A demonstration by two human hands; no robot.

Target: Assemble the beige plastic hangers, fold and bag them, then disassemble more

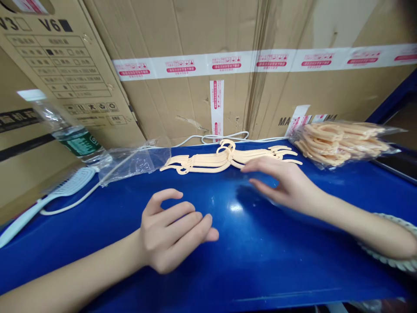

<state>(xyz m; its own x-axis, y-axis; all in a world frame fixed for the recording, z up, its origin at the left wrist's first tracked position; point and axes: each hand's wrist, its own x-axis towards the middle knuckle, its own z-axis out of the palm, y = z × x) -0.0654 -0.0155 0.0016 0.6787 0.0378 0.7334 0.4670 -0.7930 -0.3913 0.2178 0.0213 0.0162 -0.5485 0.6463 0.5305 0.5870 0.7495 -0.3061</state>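
Observation:
My right hand (283,182) hovers at the right part of a bundle of flat beige cords (211,161), its thumb and fingers apart with nothing between them. Whether a fingertip touches the cords I cannot tell. The bundle lies lengthwise along the back of the blue table (247,261), gathered near its middle by a loop, with loose ends fanning out at both sides. Closer to me, my left hand (176,230) is held above the table, palm turned inward. Its fingers are loosely bent and apart, and no object shows in it.
A clear bag of beige cords (339,141) rests at the back right. To the left are an opened clear plastic bag (130,167), a water bottle (78,137), a pale blue hairbrush (61,191) and a white cable (87,191). Cardboard boxes (182,104) wall off the back.

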